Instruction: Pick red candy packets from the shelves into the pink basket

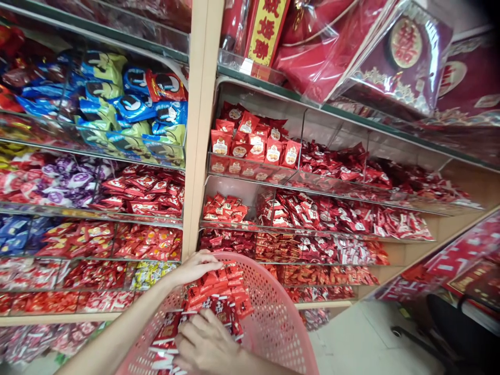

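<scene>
A pink plastic mesh basket sits low in front of me, holding a heap of red candy packets. My left hand reaches in from the lower left. Its fingers are curled over a bunch of the red packets at the top of the heap. Lower down, my right hand lies inside the basket, its fingers bent and pressed into the packets near the front rim.
Shelves with clear plastic bins hold wrapped sweets: blue and yellow packets upper left, red packets right of a beige upright post. Red gift packs lie on the top shelf. Pale floor shows at lower right.
</scene>
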A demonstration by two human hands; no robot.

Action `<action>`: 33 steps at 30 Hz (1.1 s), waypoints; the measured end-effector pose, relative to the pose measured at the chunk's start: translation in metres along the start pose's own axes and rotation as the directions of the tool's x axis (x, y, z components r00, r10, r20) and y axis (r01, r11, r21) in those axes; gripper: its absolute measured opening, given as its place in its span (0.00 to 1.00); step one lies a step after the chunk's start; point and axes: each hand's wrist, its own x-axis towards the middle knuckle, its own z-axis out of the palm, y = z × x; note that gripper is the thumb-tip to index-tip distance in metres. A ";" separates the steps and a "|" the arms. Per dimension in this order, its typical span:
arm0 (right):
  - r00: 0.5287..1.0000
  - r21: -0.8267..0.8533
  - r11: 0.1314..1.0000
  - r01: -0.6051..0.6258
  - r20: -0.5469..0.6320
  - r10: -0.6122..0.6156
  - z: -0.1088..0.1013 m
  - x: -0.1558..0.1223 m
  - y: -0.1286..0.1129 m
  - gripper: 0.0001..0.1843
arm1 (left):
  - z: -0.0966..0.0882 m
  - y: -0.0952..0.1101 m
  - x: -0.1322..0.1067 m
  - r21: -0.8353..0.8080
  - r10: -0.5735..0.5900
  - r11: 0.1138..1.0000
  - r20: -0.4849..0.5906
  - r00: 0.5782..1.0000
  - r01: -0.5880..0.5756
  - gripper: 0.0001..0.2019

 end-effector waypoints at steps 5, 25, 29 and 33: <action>0.999 -0.012 1.000 0.023 -0.024 -0.023 -0.004 0.002 0.005 0.24 | -0.002 -0.002 0.000 -0.029 0.032 0.999 -0.003 0.999 -0.032 0.19; 0.276 -0.298 0.583 -0.756 0.663 0.696 -0.114 0.103 0.264 0.15 | -0.009 -0.014 -0.011 -0.032 -0.064 0.998 -0.084 0.994 0.061 0.21; 0.273 -0.243 0.553 -0.797 0.672 0.689 -0.111 0.101 0.267 0.18 | -0.009 -0.015 -0.010 -0.024 -0.067 0.998 -0.073 0.995 0.066 0.21; 0.351 -0.134 0.513 -0.848 0.582 0.733 -0.111 0.099 0.266 0.18 | -0.008 -0.016 -0.009 -0.032 -0.084 0.996 -0.083 0.993 0.082 0.22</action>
